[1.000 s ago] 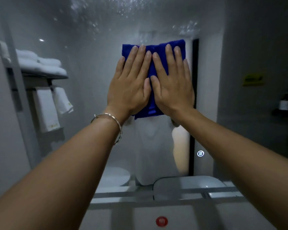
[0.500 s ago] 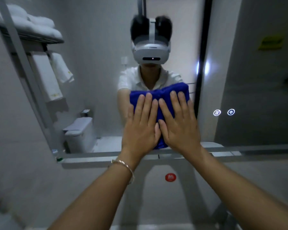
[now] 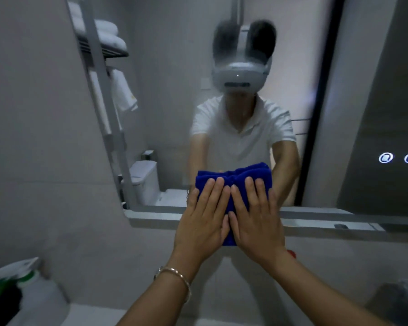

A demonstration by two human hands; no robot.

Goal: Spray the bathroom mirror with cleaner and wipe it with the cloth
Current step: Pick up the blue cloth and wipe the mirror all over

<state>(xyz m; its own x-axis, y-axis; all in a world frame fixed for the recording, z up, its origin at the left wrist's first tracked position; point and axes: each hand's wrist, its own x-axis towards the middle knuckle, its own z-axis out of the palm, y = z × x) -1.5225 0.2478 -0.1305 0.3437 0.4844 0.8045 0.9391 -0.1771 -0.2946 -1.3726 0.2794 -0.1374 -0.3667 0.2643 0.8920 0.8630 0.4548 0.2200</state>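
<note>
Head view: cloth point(image 3: 233, 176) is pressed flat on the mirror point(image 3: 174, 90) at its bottom edge by left hand point(image 3: 200, 222) and right hand point(image 3: 257, 222), fingers straight, side by side. Bottle point(image 3: 17, 276) is untouched, lower left. Spraying is judged done and wiping well along. Top of the glass is not shown.

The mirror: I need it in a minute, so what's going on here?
A person is wiping the mirror. The left hand and right hand press a folded blue cloth flat against the glass, fingers straight, at the mirror's bottom edge over the ledge. A blurred spray bottle stands untouched at lower left.
</note>
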